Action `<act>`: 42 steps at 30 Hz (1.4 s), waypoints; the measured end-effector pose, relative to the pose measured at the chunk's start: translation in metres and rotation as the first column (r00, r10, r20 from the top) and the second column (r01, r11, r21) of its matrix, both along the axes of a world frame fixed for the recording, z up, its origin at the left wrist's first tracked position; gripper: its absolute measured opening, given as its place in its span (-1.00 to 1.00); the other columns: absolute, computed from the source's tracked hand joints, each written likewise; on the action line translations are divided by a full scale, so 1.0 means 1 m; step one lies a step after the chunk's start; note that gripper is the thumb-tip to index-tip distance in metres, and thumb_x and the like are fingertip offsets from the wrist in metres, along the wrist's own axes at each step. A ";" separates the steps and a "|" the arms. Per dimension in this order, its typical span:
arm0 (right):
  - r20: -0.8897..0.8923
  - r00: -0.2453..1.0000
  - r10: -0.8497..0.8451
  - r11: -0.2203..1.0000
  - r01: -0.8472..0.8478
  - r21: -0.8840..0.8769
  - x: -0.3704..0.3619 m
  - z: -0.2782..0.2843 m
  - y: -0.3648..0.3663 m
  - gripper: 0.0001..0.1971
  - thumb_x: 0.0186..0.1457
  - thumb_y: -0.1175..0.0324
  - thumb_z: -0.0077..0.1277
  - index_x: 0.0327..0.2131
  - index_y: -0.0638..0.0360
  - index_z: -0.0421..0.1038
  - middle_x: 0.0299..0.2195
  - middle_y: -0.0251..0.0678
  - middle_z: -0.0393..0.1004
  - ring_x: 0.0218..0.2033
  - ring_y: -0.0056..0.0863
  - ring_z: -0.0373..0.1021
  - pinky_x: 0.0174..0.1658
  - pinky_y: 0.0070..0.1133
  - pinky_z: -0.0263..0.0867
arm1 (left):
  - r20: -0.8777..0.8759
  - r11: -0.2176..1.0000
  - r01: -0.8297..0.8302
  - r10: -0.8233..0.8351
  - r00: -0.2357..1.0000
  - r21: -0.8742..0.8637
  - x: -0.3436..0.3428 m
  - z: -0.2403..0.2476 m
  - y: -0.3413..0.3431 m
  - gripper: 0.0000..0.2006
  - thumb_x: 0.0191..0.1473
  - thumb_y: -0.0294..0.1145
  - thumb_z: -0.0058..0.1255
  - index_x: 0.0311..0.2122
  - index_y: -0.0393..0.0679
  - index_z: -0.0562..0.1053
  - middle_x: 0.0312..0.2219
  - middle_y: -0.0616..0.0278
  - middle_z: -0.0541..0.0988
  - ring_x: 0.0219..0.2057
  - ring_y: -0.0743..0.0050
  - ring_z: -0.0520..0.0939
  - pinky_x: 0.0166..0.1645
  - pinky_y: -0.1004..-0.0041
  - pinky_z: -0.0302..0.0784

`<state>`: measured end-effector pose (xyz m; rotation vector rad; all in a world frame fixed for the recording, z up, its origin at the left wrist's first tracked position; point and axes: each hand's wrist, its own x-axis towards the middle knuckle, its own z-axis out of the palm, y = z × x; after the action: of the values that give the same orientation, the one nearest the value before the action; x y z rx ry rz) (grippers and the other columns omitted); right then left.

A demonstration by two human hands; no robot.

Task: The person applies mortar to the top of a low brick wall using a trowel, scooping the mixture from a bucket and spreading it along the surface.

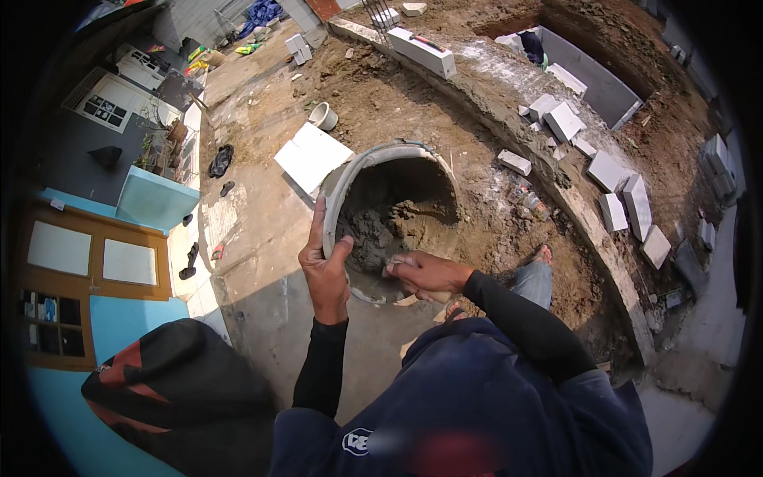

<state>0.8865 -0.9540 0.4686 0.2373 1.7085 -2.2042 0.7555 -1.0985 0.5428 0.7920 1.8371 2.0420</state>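
A large round bucket stands tilted in front of me, its mouth toward me. Wet grey mortar lies in a lump inside, and more is smeared on the inner wall. My left hand grips the bucket's left rim, thumb over the edge and index finger stretched along the outside. At the lower right of the mouth, my right hand is closed around a tool with a light wooden handle. The tool's working end cannot be made out against the mortar.
A white board and a small pail lie beyond the bucket. To the right runs a low concrete edge, with scattered white blocks and a rectangular pit beyond. A dark covered object stands at lower left, near a house wall.
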 end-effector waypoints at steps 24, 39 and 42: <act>0.222 0.962 -0.160 0.925 0.068 0.374 0.108 -0.093 0.076 -0.53 0.33 -0.05 -0.17 -0.10 0.21 0.40 -0.62 -0.20 0.43 -0.67 -0.37 0.41 -0.52 -0.44 0.36 | -0.346 0.982 0.072 -0.130 0.929 -0.175 0.058 -0.033 0.080 -0.52 -0.07 -0.72 -0.01 0.02 -0.20 0.57 0.36 -0.04 0.13 0.39 0.09 0.12 0.32 0.33 0.17; 0.219 0.931 -0.291 0.943 0.318 -0.096 0.152 -0.075 0.094 -0.59 0.38 -0.03 -0.22 -0.12 0.13 0.41 -0.69 -0.50 0.27 -0.78 -0.74 0.17 -0.65 -0.65 0.16 | 0.364 0.996 -0.020 0.051 0.930 -0.088 0.055 -0.148 0.147 -0.38 -0.07 -0.72 0.00 0.21 -0.35 0.35 0.30 0.05 0.26 0.08 0.41 0.45 0.19 0.46 0.28; 0.212 0.902 -0.376 0.917 0.395 -0.054 0.169 -0.088 0.111 -0.59 0.37 -0.04 -0.21 -0.14 0.12 0.40 -0.68 -0.48 0.28 -0.78 -0.72 0.18 -0.64 -0.63 0.15 | 0.553 0.996 0.047 0.000 0.833 -0.070 0.049 -0.175 0.143 -0.44 -0.03 -0.66 -0.03 0.17 -0.26 0.35 0.00 0.16 0.50 -0.08 0.36 0.54 0.06 0.38 0.44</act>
<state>1.0553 -0.8429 0.3807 0.8066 1.5452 -2.4288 0.8049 -0.9559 0.3674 0.1580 1.5449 1.8972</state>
